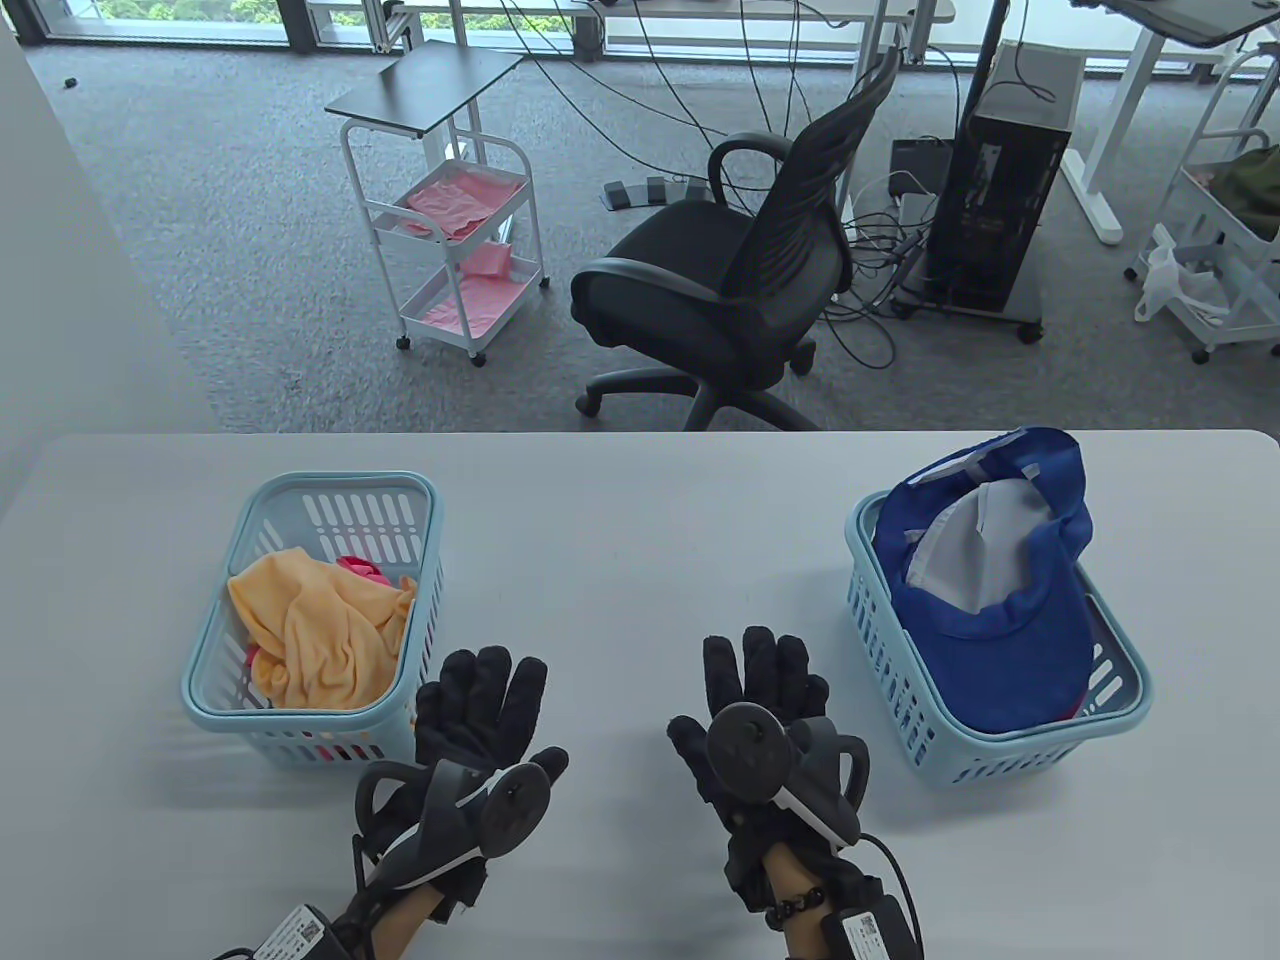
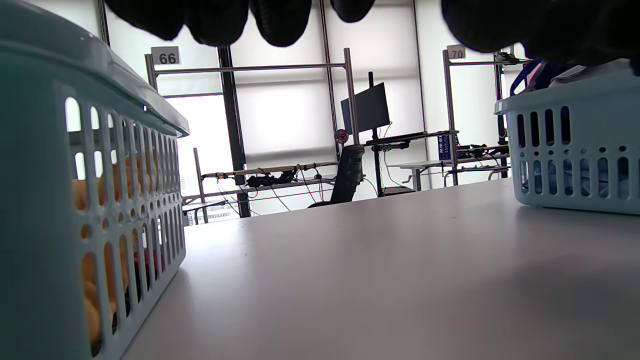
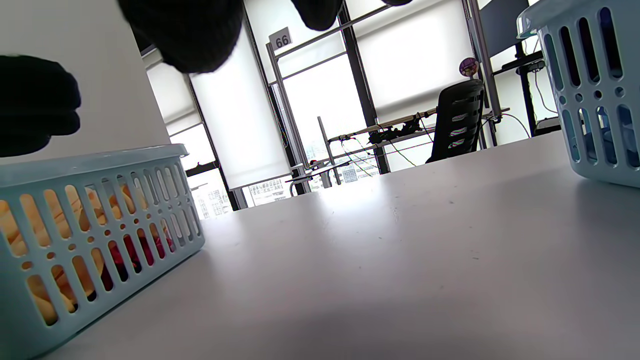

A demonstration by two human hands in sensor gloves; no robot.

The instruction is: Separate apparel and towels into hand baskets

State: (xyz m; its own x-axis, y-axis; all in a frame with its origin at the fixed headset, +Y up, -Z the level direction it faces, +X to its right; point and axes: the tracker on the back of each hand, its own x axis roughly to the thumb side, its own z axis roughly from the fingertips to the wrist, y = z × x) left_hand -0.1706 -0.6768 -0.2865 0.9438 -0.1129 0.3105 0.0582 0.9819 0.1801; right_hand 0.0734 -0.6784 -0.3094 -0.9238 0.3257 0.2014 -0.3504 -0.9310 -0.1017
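A light blue basket (image 1: 215, 640) at the table's left holds an orange towel (image 1: 315, 625) over a pink cloth (image 1: 362, 570). It also shows in the left wrist view (image 2: 60, 165) and the right wrist view (image 3: 95, 165). A second light blue basket (image 1: 1120, 690) at the right holds a blue cap (image 1: 1000, 590). My left hand (image 1: 480, 705) lies flat and empty on the table beside the left basket, fingers spread. My right hand (image 1: 760, 680) lies flat and empty between the baskets, nearer the right one.
The grey table (image 1: 640, 520) runs between the two baskets. Beyond its far edge stand a black office chair (image 1: 730, 270), a white cart (image 1: 450, 230) with pink cloths and a computer tower (image 1: 1010, 200).
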